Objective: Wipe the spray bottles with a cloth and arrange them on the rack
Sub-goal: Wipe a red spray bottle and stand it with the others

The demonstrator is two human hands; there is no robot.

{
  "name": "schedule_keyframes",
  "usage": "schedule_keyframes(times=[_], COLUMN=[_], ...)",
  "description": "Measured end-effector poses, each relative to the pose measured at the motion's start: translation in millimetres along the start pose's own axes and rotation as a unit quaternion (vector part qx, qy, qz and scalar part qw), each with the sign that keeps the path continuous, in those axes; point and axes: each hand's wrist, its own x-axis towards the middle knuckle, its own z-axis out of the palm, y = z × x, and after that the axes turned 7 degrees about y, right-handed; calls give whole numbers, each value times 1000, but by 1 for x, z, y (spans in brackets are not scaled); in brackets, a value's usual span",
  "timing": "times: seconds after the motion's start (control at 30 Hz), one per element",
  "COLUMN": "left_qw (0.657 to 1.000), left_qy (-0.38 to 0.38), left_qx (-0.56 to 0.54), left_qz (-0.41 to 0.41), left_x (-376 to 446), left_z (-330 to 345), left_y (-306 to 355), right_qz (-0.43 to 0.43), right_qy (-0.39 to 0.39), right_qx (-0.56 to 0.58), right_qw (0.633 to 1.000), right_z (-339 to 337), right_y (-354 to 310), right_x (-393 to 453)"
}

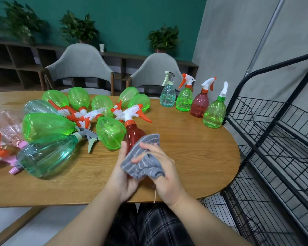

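Observation:
A red spray bottle with a white and orange trigger head stands tilted over the table's front edge. My left hand grips its lower body from the left. My right hand holds a grey striped cloth against the bottle's right side; the cloth hides most of the body. Several green, teal and pink spray bottles lie in a heap on the left of the wooden table. Several more bottles stand upright in a row at the table's far right. The black wire rack stands to the right.
Two grey chairs stand behind the table. A low shelf with potted plants runs along the green wall. A grey wall rises behind the rack. The rack's visible wire shelves hold no bottles.

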Motion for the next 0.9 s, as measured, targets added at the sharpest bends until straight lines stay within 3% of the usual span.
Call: schedule_keyframes(times=[0.07,0.13,0.17,0.23,0.3,0.33,0.57,0.73,0.9], left_qw=[1000,1000,999,996,997,998,995,982,973], left_qy=[-17,0,13,38,31,24,1,30,53], left_qx=[4,-11,-33,-74,-63,-39,45,102,139], left_qz=[-18,-10,7,32,41,44,89,157,176], left_x=[0,2,3,4,3,2,1,-5,-8], left_z=[-1,-1,-1,1,4,7,20,25,24], left_y=[-1,-1,-1,-1,-2,-4,-5,-7,-7], right_qz=[-14,72,180,377,441,447,405,442,456], right_qy=[6,48,113,269,351,354,251,194,147], right_qx=[28,142,227,359,465,495,520,558,566], right_qw=[999,986,950,810,682,656,709,675,671], right_z=[-2,-2,-3,-8,-13,-13,11,3,-1], right_y=[2,-5,-12,-19,-23,-28,-57,-54,-57], right_x=[-8,-9,-5,2,5,7,12,16,11])
